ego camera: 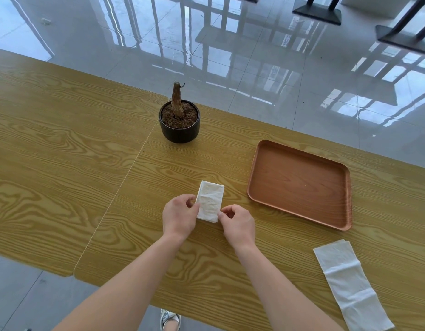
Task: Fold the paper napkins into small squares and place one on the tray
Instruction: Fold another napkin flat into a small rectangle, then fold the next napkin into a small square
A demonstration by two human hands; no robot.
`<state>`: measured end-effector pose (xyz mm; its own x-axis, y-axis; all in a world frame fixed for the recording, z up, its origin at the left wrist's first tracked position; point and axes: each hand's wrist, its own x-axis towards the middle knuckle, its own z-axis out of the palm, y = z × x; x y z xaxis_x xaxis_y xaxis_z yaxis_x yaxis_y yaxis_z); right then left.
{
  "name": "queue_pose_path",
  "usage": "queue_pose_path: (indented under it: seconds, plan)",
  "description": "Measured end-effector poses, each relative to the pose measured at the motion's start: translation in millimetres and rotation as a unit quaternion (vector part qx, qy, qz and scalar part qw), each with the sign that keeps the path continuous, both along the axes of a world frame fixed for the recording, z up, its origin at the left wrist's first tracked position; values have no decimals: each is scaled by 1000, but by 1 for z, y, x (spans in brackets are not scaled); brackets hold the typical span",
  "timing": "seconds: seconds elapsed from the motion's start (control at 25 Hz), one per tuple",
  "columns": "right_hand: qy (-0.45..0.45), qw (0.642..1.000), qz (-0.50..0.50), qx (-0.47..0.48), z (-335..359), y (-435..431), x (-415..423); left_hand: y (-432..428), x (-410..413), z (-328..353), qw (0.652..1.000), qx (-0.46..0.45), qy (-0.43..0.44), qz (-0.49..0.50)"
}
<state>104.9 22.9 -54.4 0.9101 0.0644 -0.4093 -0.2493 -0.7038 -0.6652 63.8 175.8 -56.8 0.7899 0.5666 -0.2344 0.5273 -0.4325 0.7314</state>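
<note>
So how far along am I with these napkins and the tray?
Early on. The napkin in the middle is folded to a narrow rectangle, and your left hand and right hand pinch its near end. Left to do: squaring it, setting one on the bare wooden tray, and folding the long napkin strip lying on the right.

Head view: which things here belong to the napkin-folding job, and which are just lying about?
Belongs to the job:
folded napkin, pinched by the left hand and right hand
long napkin, lying flat at near right
brown tray, nothing on it

Just lying about:
black pot with a bare stump
</note>
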Motion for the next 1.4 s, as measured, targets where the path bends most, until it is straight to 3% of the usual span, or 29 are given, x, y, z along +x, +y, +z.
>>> queue_pose_path:
  seconds: [0.4,0.72,1.04,1.2,1.4]
  plan:
    - [16,999,-7,37,3,-2,2,0,1,3,1000,-12,11,11]
    - [-23,996,-41,80,26,-102,-23,-33,-31,34,982,145,-75,-93]
    - [-115,984,-103,-85,26,-276,-90,-164,-47,35,951,114,-72,-279]
    - [-180,965,-55,-181,22,-318,-110,-229,-23,32,901,151,-109,-391]
    - [-210,949,20,-236,11,-337,-135,-278,11,19,778,312,-96,-537]
